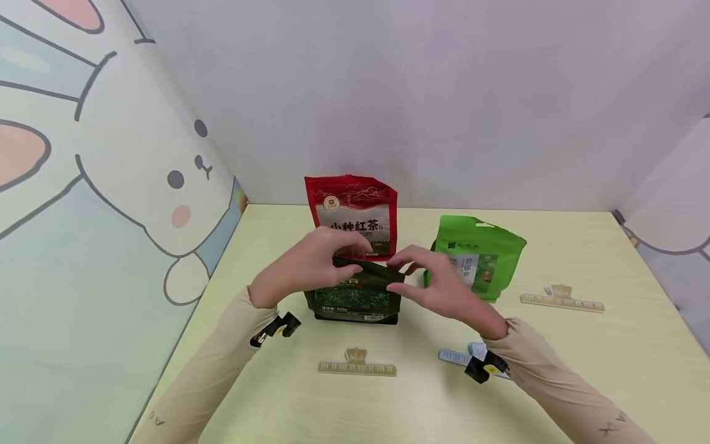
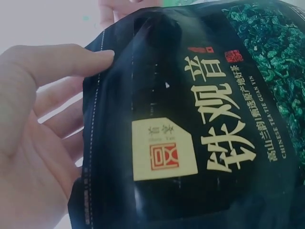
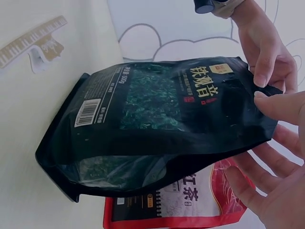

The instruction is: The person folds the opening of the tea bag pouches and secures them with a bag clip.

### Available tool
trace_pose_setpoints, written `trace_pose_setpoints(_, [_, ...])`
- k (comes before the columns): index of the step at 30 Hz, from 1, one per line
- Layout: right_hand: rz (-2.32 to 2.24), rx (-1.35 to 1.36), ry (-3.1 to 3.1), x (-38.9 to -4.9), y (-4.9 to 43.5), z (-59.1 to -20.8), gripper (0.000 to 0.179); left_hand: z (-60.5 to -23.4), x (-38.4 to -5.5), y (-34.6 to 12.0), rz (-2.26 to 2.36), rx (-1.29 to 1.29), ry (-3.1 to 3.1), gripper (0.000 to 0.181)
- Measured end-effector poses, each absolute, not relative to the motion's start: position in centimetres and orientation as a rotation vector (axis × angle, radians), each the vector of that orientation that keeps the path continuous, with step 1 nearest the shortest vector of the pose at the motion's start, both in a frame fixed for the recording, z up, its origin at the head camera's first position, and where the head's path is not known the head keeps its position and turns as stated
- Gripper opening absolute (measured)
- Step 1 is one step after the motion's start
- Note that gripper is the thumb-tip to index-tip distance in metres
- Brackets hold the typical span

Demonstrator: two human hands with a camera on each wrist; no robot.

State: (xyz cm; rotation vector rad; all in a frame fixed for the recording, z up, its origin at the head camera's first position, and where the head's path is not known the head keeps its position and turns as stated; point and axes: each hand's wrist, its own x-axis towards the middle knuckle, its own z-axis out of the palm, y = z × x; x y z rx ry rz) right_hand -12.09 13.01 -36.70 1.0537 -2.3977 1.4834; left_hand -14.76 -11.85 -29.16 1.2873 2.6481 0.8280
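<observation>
A black-and-green tea pouch (image 1: 355,302) stands upright on the table between both hands, its front window printed with dark leaves. My left hand (image 1: 307,262) holds its top edge on the left, the thumb on the front face and the other fingers behind it in the left wrist view. At the right part of the same edge, my right hand (image 1: 440,287) pinches the pouch (image 3: 152,105), with its thumb in front and its fingers spread behind. The two thumbs come close together at the top edge in the right wrist view.
Behind the pouch stands a red tea bag (image 1: 355,213); a bright green tea bag (image 1: 501,259) is to the right. A gold crown-topped clip (image 1: 357,368) lies in front, a second gold clip (image 1: 563,302) at far right, and a blue clip (image 1: 455,356) by the right wrist.
</observation>
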Motion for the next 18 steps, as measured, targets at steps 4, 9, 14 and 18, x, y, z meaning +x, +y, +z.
trace_pose_setpoints(4, [1.514,1.032,-2.372,-12.1,12.5,-37.0,0.029,-29.2,-14.8,-11.5,0.822,1.278,2.64,0.015])
trace_pose_setpoints(9, [1.56,0.964,-2.341,-12.0,11.8,-37.3,0.024,-29.2,-14.8,-11.1,0.839,1.271,2.636,0.009])
trace_pose_setpoints(14, [1.592,0.892,-2.345,-11.9,11.4,-37.4,0.02,-29.3,-15.0,-10.9,0.855,1.275,2.626,0.009])
trace_pose_setpoints(18, [1.589,0.884,-2.353,-11.9,11.3,-37.6,0.019,-29.4,-15.1,-11.0,0.863,1.284,2.623,0.009])
